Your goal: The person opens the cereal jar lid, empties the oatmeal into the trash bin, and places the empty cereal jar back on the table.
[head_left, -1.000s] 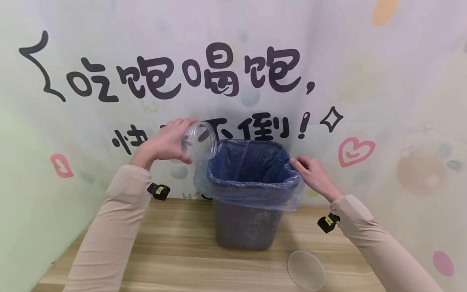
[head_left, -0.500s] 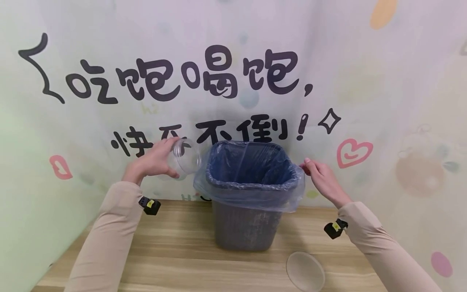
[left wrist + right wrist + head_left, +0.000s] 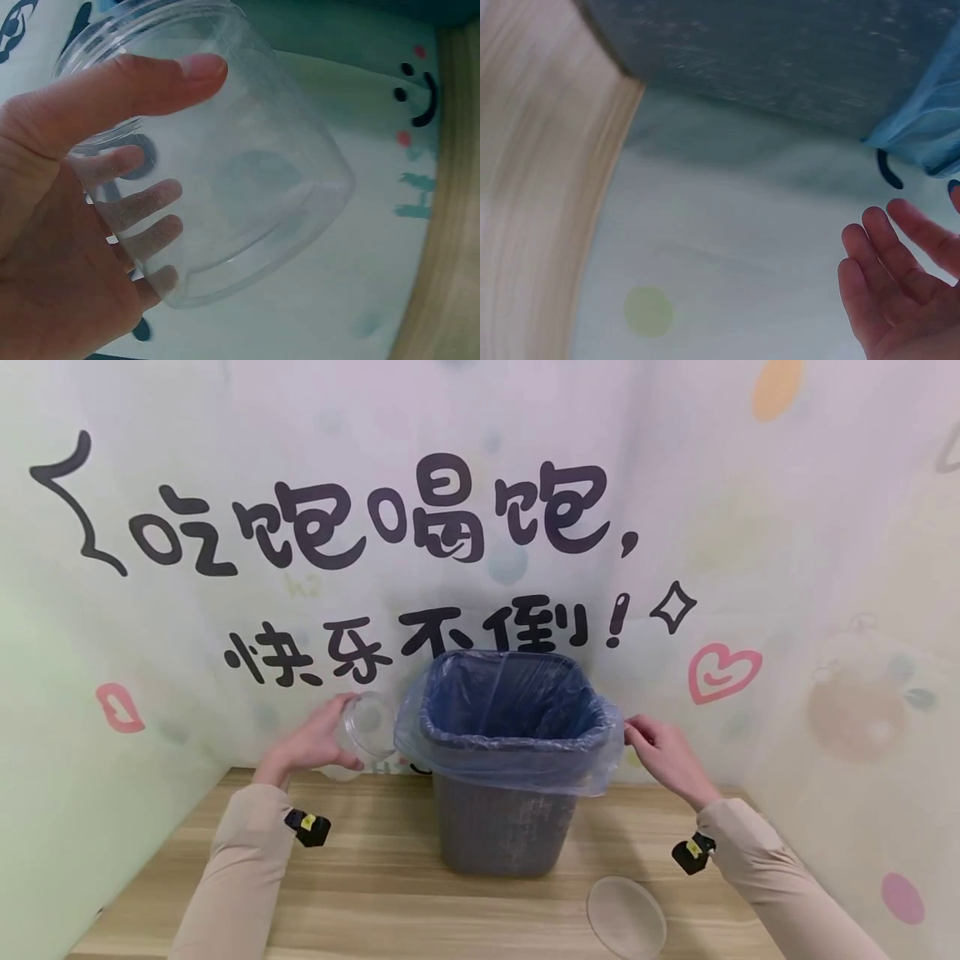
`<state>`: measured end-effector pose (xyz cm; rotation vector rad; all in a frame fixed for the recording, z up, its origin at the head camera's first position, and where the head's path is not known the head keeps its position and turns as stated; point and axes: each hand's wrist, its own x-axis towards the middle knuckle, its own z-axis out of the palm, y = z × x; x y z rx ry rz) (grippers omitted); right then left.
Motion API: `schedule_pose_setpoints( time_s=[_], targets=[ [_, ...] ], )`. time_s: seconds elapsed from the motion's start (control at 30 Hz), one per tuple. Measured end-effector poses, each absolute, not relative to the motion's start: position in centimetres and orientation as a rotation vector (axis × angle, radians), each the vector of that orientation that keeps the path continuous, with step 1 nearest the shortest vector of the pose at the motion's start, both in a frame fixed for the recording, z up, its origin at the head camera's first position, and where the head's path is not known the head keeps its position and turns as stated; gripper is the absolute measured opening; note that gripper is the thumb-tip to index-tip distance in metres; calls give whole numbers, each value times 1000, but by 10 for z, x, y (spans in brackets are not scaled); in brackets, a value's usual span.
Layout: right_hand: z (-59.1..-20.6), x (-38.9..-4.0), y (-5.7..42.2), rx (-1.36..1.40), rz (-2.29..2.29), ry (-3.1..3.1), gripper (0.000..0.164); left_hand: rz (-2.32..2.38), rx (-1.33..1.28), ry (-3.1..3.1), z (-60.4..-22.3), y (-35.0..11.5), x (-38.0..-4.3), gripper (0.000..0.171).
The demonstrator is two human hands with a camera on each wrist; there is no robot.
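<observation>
In the head view, my left hand [image 3: 315, 739] holds a clear plastic jar [image 3: 371, 724] left of the bin. The left wrist view shows the thumb across the jar [image 3: 255, 172] and the other fingers behind its wall. It is tilted and nothing shows inside. A dark trash can [image 3: 502, 835] stands in the middle, lined with a blue plastic bag [image 3: 517, 764] folded over its rim. Beside the bag's right edge is my right hand [image 3: 663, 756]. Its fingers [image 3: 885, 262] are loosely extended in the right wrist view, with nothing seen in them.
A round translucent lid [image 3: 626, 917] lies on the wooden table [image 3: 360, 877], at the front right of the bin. Behind the bin rises a printed wall covering [image 3: 750, 527] with dark lettering.
My left hand has lowered the jar and moved left, away from the bin's opening. My right hand has come off the bag's rim and moved down on the right.
</observation>
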<state>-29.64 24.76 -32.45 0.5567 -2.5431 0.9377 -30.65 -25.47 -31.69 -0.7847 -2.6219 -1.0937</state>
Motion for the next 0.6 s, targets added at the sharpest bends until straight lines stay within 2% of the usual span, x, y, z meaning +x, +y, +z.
schedule_pose_setpoints(
  time_s=[0.27, 0.6],
  targets=[
    [-350, -294, 254, 620, 818, -2560, 14, -1255, -649, -2682, -354, -257, -291, 106],
    [-375, -292, 264, 639, 850, -2572, 10, -1321, -749, -2659, -384, -250, -272, 105]
  ],
)
